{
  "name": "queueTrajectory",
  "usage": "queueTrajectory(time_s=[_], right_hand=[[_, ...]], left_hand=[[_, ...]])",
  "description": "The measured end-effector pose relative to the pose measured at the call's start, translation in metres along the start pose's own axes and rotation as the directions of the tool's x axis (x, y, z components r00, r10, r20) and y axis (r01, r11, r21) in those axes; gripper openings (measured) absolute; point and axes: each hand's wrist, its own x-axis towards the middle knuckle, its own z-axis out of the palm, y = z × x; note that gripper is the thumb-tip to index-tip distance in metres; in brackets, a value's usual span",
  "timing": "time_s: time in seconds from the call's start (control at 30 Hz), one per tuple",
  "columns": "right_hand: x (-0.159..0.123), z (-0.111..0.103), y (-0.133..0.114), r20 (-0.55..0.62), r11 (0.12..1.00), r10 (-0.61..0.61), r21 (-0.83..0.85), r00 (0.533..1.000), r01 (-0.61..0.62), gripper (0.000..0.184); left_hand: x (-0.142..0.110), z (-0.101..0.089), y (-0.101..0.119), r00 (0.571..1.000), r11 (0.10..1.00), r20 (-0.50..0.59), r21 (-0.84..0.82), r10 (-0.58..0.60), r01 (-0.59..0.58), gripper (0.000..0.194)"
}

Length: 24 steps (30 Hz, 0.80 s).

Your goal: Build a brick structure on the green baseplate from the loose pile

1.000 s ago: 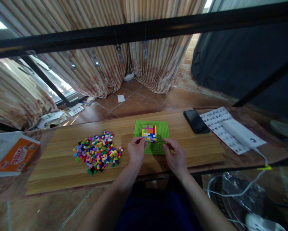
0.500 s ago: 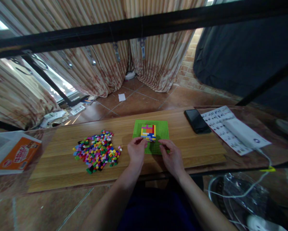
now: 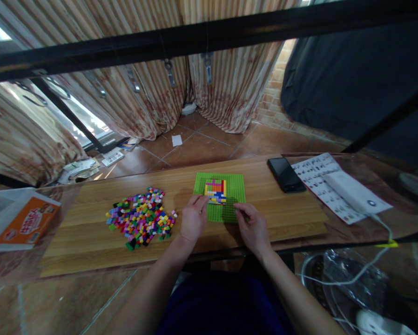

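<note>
A green studded baseplate (image 3: 235, 190) lies on the board, carrying a low block of multicoloured toy bricks (image 3: 216, 191). At that block's lower left corner are the fingertips of my left hand (image 3: 194, 217), curled together; what they hold, if anything, is hidden. My right hand (image 3: 253, 227) is over the baseplate's lower right edge, apart from the block. Its thumb and fingertips are pinched, and anything between them is too small to make out. Left of my left hand spreads a pile of loose small bricks (image 3: 142, 218) in many colours.
The wooden board (image 3: 90, 223) lies on a table. A black phone (image 3: 286, 175) rests at its right, beside a printed sheet (image 3: 315, 163) and a white device (image 3: 352, 193) with a cable. A plastic box with an orange label (image 3: 27, 221) stands at far left.
My left hand has drawn back slightly to the left, showing more of the block's front. My right hand has shifted a little to the right. The bricks look the same.
</note>
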Motion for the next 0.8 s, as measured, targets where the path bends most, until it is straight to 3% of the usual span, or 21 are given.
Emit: queueTrajectory(time_s=[0.27, 0.47, 0.8], right_hand=[[0.002, -0.003, 0.003, -0.006, 1.000, -0.003, -0.017, 1.000, 0.003, 0.022], [0.007, -0.002, 0.003, -0.011, 1.000, -0.018, -0.006, 1.000, 0.018, 0.021], [0.010, 0.004, 0.000, 0.005, 1.000, -0.030, 0.005, 1.000, 0.030, 0.022]], left_hand=[[0.004, 0.003, -0.012, 0.972, 0.951, 0.099, 0.205, 0.215, -0.231, 0.027], [0.007, 0.001, -0.013, 0.934, 0.878, 0.084, 0.322, 0.346, -0.354, 0.027], [-0.002, 0.014, -0.018, 0.941, 0.908, -0.033, 0.276, 0.338, -0.316, 0.029]])
